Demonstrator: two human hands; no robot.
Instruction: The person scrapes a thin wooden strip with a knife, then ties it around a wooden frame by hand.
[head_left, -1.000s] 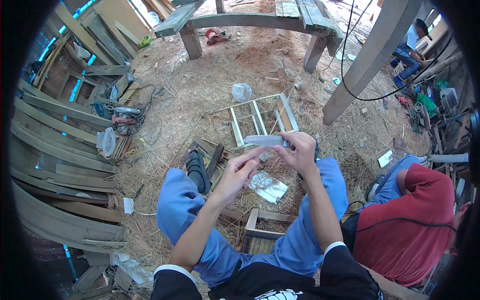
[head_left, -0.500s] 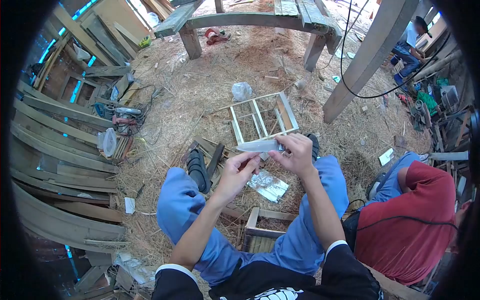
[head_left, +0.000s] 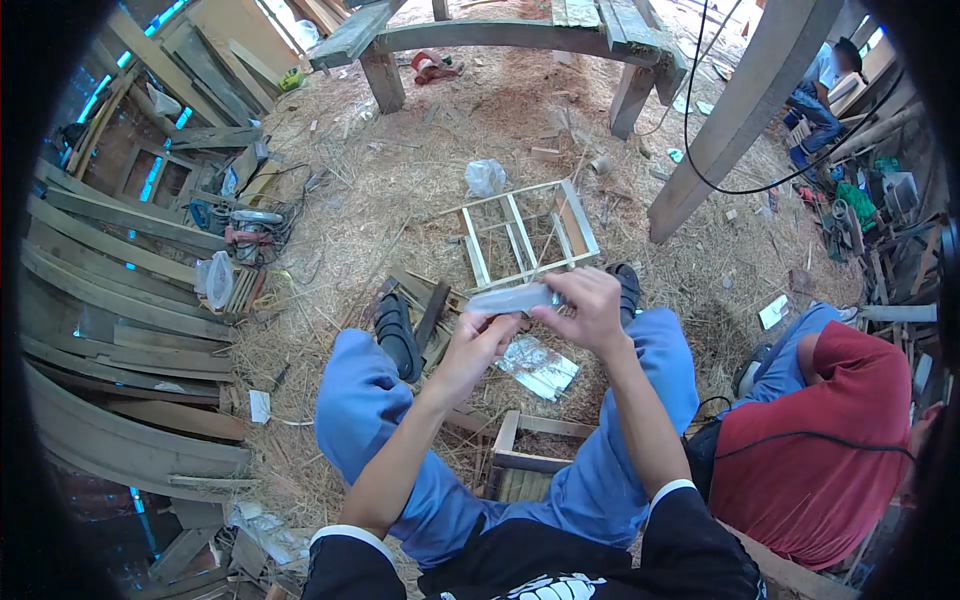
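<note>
A pale, flat blade-like object (head_left: 510, 299) lies crosswise between my two hands, over the strewn floor. My right hand (head_left: 586, 305) is closed on its right end. Just under its left end is my left hand (head_left: 474, 346), thumb and fingertips pressed together; whatever they pinch is too small to make out. Beyond the hands a light wooden frame with crosspieces (head_left: 515, 222) lies on the floor. A white sheet with debris on it (head_left: 540, 367) is below my hands, between my knees.
A small wooden box-like piece (head_left: 522, 462) stands between my legs. A person in a red shirt (head_left: 815, 445) sits close at the right. A slanting post (head_left: 740, 120) and a bench (head_left: 490, 40) stand ahead. Power tools (head_left: 252, 235) and stacked boards (head_left: 130, 350) are at the left.
The blade-like object and my right hand have shifted slightly left and down. The left end of the object now sits closer over my left fingers. The distant person at the upper right has moved a little.
</note>
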